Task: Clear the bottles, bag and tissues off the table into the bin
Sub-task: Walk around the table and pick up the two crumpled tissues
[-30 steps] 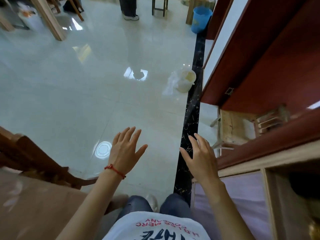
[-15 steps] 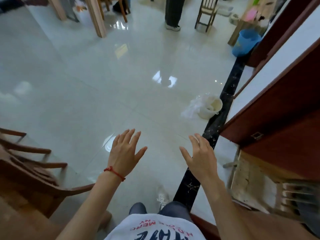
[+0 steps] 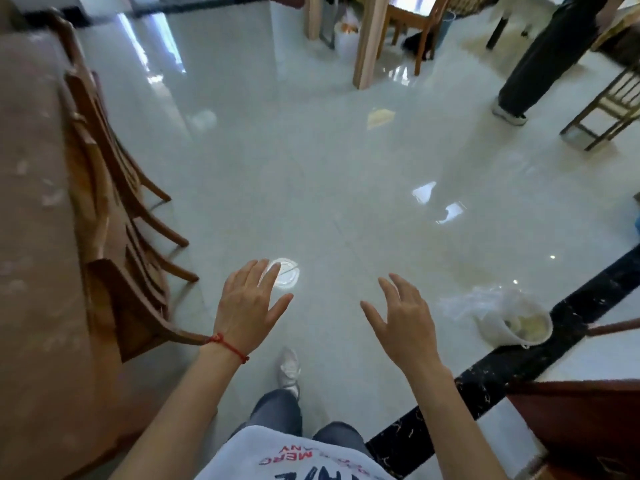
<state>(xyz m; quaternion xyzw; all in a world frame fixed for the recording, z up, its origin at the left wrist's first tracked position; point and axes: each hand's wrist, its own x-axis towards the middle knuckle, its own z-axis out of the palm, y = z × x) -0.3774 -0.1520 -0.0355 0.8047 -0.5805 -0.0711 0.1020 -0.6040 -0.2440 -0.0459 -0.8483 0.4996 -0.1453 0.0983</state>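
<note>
My left hand [image 3: 250, 303] hangs in the air over the glossy floor, fingers spread, holding nothing; a red string sits on its wrist. My right hand [image 3: 401, 320] is held out the same way, empty. A table with a pinkish-brown top [image 3: 31, 202] runs along the left edge; no bottles, bag or tissues show on the part in view. A small white bin [image 3: 516, 323] with a clear plastic liner stands on the floor to the right of my right hand, beside a black floor strip.
Wooden chairs [image 3: 117, 216] are tucked against the table on the left. Another person's legs [image 3: 540, 57] stand at the far right, near another chair [image 3: 613, 98]. A wooden post [image 3: 369, 39] and a second white bin [image 3: 346, 36] are at the back. Dark red furniture [image 3: 581, 420] sits at the lower right.
My view has swung to the left: the red cabinet has slid out to the right, the table and chairs have come in on the left. Both hands stay open and empty.
</note>
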